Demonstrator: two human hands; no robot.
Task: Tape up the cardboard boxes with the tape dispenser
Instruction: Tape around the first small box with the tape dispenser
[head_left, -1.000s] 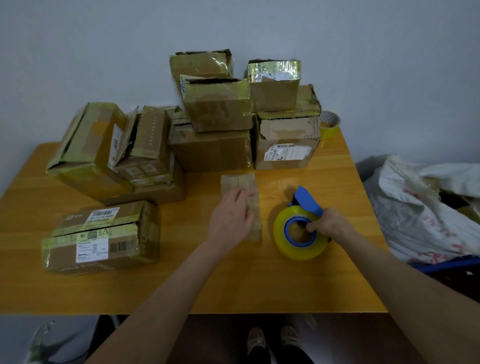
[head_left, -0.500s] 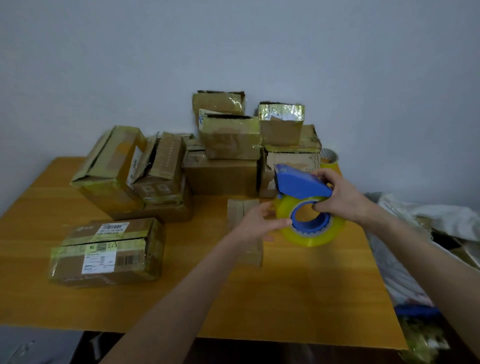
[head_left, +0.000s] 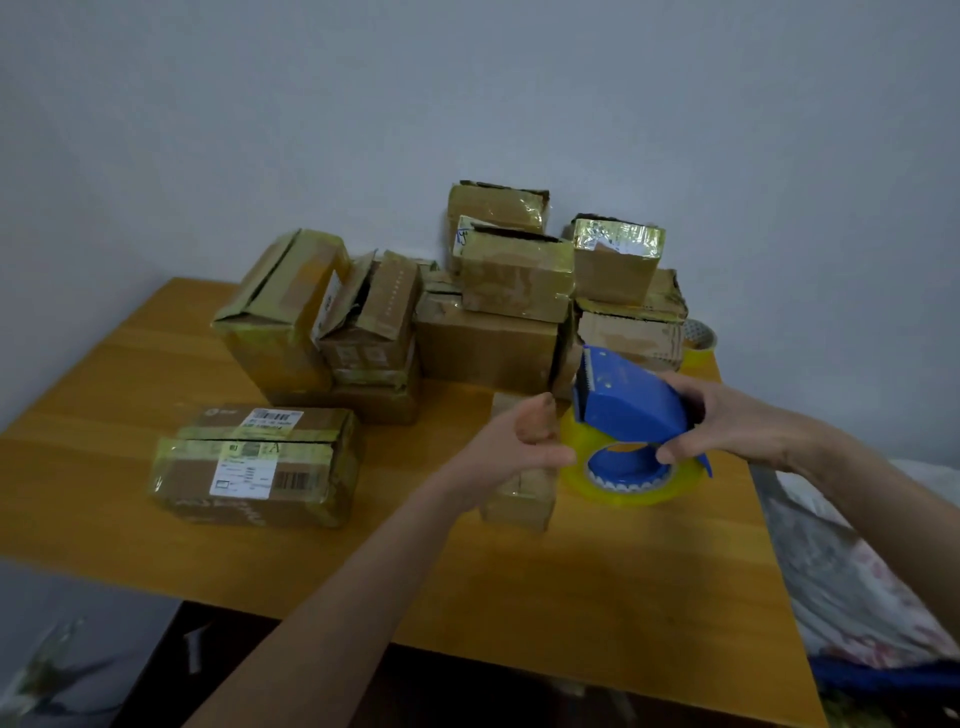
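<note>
My right hand (head_left: 727, 415) grips the blue tape dispenser (head_left: 628, 400), held above the tabletop (head_left: 571, 597). My left hand (head_left: 519, 447) is just beside its yellow roll (head_left: 623, 493), thumb up; I cannot tell if it pinches tape. A small box (head_left: 519, 504) lies under this hand.

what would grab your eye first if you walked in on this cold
The blue tape dispenser with its yellowish tape roll stands out first, gripped by the right hand just right of centre, while the left hand reaches the roll's edge. Behind it, a pile of battered cardboard boxes is stacked at the back of the wooden table. One labelled box lies alone at the left.
</note>
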